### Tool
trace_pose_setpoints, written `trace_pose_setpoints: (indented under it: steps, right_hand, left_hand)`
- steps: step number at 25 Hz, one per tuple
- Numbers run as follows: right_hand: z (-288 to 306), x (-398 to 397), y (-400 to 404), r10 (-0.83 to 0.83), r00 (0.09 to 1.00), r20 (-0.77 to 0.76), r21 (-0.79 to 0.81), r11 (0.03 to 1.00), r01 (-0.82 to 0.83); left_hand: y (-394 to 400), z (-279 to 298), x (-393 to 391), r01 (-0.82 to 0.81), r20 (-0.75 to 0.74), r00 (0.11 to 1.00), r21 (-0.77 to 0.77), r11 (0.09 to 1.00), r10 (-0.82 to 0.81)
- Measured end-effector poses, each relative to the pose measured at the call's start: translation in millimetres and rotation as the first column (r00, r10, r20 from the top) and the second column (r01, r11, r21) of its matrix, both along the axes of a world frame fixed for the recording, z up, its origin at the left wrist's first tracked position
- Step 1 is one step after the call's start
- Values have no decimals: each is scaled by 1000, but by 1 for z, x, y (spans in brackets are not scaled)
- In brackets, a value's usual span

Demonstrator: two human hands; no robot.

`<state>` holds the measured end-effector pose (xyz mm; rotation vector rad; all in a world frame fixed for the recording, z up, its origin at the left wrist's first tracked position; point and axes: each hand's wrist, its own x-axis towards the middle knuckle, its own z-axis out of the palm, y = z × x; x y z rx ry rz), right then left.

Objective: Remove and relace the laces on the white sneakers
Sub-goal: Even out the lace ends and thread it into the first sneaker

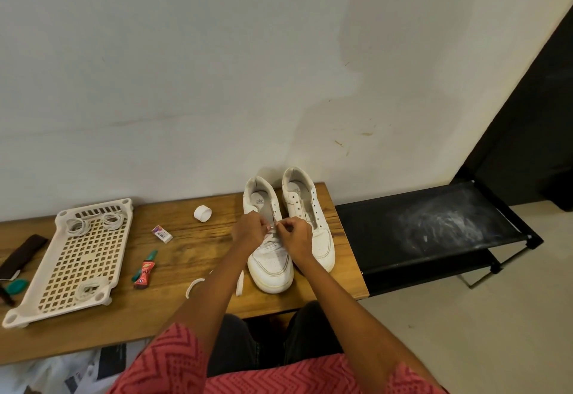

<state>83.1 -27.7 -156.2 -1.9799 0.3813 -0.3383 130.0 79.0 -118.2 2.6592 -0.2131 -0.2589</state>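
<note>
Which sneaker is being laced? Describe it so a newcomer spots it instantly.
On the wooden table, two white sneakers stand against the wall. It is the left white sneaker, under both hands; lace already crosses its lower eyelets, whereas the right white sneaker has bare eyelets.

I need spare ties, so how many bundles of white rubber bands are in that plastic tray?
3. Two bundles lie side by side at the far end of the tray, one left of the other. The third sits at the near end. None seems hidden.
</note>
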Motion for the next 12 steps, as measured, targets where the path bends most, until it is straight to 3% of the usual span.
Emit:
trace_pose_setpoints:
  steps: [12]
  right_hand:
    - [-1, -1, -6, 59, 998, 35, 51, 997, -61]
  left_hand:
    - [0, 0, -3, 72, 47, 997, -87, 994, -68]
